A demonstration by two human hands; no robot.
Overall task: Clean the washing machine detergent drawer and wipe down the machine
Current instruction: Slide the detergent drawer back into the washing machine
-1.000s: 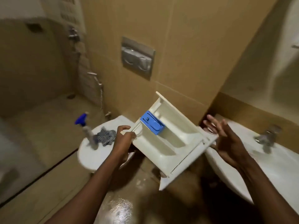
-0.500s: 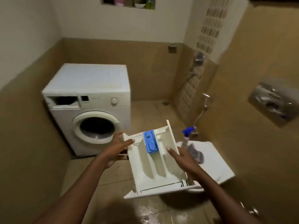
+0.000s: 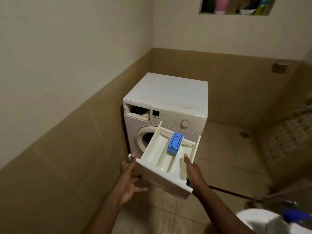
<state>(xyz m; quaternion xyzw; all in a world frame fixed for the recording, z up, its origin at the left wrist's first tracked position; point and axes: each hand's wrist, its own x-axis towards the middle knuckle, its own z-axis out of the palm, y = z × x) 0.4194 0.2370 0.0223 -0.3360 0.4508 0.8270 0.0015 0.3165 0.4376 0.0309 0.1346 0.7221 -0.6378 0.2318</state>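
I hold the white detergent drawer (image 3: 157, 153) in front of me, its front panel toward me and its open compartments facing up. A blue insert (image 3: 175, 144) sits in its middle channel. My left hand (image 3: 130, 180) grips the drawer's left front corner from below. My right hand (image 3: 192, 171) grips its right side, thumb on the rim. The white front-loading washing machine (image 3: 168, 97) stands against the far wall, with an empty drawer slot (image 3: 137, 111) at its upper left and its round door behind the drawer.
A tiled wall runs along the left. The white toilet lid (image 3: 263, 220) lies at the bottom right with a blurred blue spray bottle (image 3: 297, 215) on it. A wall niche (image 3: 236, 5) holds bottles at the top right. Tiled floor with a drain (image 3: 244, 133) lies right of the machine.
My view has swung left from the toilet and sink to the washing machine. The drawer has turned so its back end points at the machine, and my right hand has taken hold of it.
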